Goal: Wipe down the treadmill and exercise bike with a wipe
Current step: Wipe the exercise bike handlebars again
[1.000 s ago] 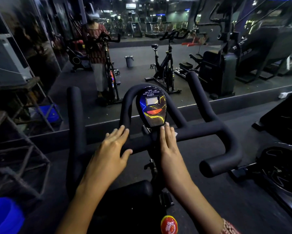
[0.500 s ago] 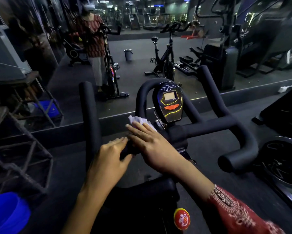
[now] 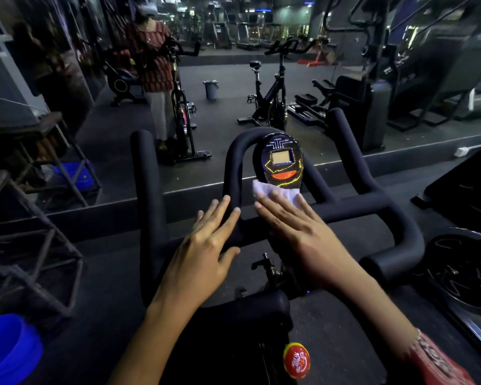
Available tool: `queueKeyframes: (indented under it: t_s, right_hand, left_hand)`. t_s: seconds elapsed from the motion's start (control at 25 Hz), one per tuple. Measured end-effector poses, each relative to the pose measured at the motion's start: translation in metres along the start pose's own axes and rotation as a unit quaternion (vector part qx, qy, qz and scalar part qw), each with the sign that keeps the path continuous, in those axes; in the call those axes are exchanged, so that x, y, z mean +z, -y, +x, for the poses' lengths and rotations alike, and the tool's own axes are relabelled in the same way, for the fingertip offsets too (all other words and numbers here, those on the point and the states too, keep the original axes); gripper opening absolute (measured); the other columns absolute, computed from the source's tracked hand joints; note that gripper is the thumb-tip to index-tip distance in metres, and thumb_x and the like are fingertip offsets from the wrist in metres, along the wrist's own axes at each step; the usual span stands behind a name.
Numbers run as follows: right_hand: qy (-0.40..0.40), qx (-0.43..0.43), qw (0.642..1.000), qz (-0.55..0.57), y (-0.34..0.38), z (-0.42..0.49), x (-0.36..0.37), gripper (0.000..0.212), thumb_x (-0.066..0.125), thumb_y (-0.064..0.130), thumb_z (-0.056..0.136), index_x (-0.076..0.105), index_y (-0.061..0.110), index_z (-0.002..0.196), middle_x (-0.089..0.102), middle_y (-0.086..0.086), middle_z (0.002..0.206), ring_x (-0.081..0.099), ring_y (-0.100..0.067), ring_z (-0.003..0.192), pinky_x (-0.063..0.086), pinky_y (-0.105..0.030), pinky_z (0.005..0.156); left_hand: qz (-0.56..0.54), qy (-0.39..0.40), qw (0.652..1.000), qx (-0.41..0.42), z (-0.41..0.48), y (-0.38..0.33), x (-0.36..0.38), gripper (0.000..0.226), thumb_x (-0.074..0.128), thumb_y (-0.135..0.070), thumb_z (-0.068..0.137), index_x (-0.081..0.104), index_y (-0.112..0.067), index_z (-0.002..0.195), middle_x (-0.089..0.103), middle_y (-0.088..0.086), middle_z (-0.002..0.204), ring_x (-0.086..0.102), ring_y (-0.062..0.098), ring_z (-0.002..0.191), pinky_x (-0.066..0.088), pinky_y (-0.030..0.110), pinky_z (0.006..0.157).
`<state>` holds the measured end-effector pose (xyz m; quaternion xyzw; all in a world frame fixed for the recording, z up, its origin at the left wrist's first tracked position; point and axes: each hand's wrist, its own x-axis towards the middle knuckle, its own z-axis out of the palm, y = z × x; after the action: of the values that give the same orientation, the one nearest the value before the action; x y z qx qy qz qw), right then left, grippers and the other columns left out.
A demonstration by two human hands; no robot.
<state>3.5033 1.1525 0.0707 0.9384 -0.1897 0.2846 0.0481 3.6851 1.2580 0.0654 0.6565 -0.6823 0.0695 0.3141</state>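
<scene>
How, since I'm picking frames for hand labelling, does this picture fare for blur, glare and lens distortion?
Head view: dim overall, and the background machines are murky. Head view: the left hand has slightly smeared fingers, while the right hand and the wipe are sharper. Head view: yellow streaks on the console may be glare, and the wide lens bows the handlebar.

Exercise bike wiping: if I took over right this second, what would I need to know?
Left hand: open, fingers laid flat on the handlebar, left of its middle.
Right hand: open, pressing the white wipe flat against the bar just below the console.
Done: wiping is at the bar's middle; which parts are already clean cannot be told.
Left: probably the rest of the handlebar and the console, then the treadmill, which I cannot pick out here.
</scene>
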Motion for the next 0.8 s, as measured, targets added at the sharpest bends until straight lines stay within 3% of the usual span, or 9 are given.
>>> queueKeyframes:
  t_s: [0.08,0.16,0.24,0.36,0.48,0.56,0.68,0.76,0.8]
  right_hand:
    - [-0.014,0.061,0.998,0.026,0.003,-0.003,0.018,0.056,0.049,0.003,0.088,0.041,0.005,0.143,0.033,-0.005,0.153,0.011,-0.018,0.147,0.017,-0.047,0.116]
    - [-0.030,0.116,0.990,0.078,0.012,-0.020,0.022,0.066,0.055,-0.007,0.079,0.041,0.004,0.143,0.030,-0.005,0.153,0.006,-0.014,0.147,0.014,-0.034,0.118]
    - [-0.036,0.147,0.982,0.110,0.022,-0.037,0.007,0.070,0.059,-0.007,0.072,0.047,0.006,0.140,0.037,-0.003,0.149,0.021,-0.014,0.142,0.025,-0.023,0.111]
    - [-0.044,0.137,0.975,0.171,0.021,-0.046,-0.011,0.059,0.066,-0.009,0.066,0.063,0.007,0.123,0.059,-0.002,0.133,0.044,-0.008,0.128,0.051,-0.026,0.090]
    - [-0.042,0.165,0.972,0.163,0.023,-0.046,-0.005,0.051,0.058,0.006,0.082,0.057,0.010,0.132,0.042,-0.001,0.144,0.042,-0.012,0.132,0.037,-0.018,0.104]
    - [-0.019,0.158,0.980,0.117,0.030,-0.059,0.002,0.048,0.047,0.015,0.087,0.056,0.010,0.134,0.039,-0.001,0.146,0.038,-0.018,0.134,0.032,-0.023,0.109]
    - [0.049,0.194,0.971,0.133,0.029,-0.070,-0.009,0.049,0.046,0.014,0.081,0.062,0.024,0.126,0.058,-0.002,0.134,0.054,-0.024,0.124,0.053,-0.046,0.090]
    - [0.018,0.193,0.964,0.183,0.024,-0.061,-0.023,0.045,0.048,0.012,0.077,0.064,0.031,0.115,0.071,0.005,0.106,0.067,-0.007,0.098,0.059,-0.041,0.072]
    - [-0.027,0.195,0.956,0.216,0.022,-0.053,-0.029,0.037,0.052,0.013,0.080,0.066,0.028,0.110,0.072,0.013,0.097,0.064,0.003,0.090,0.058,-0.035,0.072]
  left_hand:
    - [-0.006,0.007,1.000,0.016,0.004,-0.001,0.006,0.067,0.077,-0.005,0.073,0.049,-0.001,0.134,0.038,0.017,0.146,0.034,0.035,0.133,0.022,0.059,0.104]
    - [-0.013,0.008,1.000,0.024,0.007,-0.001,0.011,0.058,0.067,-0.010,0.077,0.052,-0.002,0.132,0.038,0.016,0.145,0.033,0.035,0.133,0.021,0.060,0.104]
    - [-0.015,0.005,1.000,0.027,0.007,0.002,0.015,0.054,0.062,-0.014,0.078,0.055,-0.001,0.129,0.038,0.016,0.145,0.032,0.036,0.132,0.016,0.061,0.102]
    - [-0.021,-0.006,0.999,0.027,0.006,0.001,0.015,0.052,0.061,-0.014,0.079,0.055,-0.001,0.129,0.034,0.012,0.145,0.031,0.035,0.133,0.015,0.060,0.103]
    - [-0.018,-0.012,0.999,0.031,0.006,0.001,0.016,0.051,0.060,-0.014,0.078,0.056,0.000,0.127,0.033,0.011,0.144,0.032,0.037,0.132,0.017,0.061,0.102]
    - [-0.017,-0.010,0.999,0.029,0.006,0.001,0.016,0.051,0.060,-0.014,0.078,0.056,0.001,0.127,0.034,0.012,0.144,0.032,0.036,0.131,0.018,0.060,0.102]
    - [-0.023,-0.004,1.000,0.019,0.005,-0.001,0.017,0.050,0.061,-0.011,0.081,0.055,0.001,0.129,0.034,0.014,0.145,0.029,0.035,0.134,0.018,0.055,0.106]
    - [-0.041,0.005,0.999,0.004,0.006,-0.003,0.014,0.052,0.069,-0.005,0.082,0.053,-0.002,0.131,0.031,0.009,0.146,0.027,0.032,0.136,0.016,0.050,0.109]
    - [-0.049,0.010,0.999,-0.005,0.008,-0.004,0.012,0.058,0.073,-0.002,0.079,0.051,-0.003,0.132,0.031,0.008,0.146,0.028,0.031,0.137,0.015,0.047,0.111]
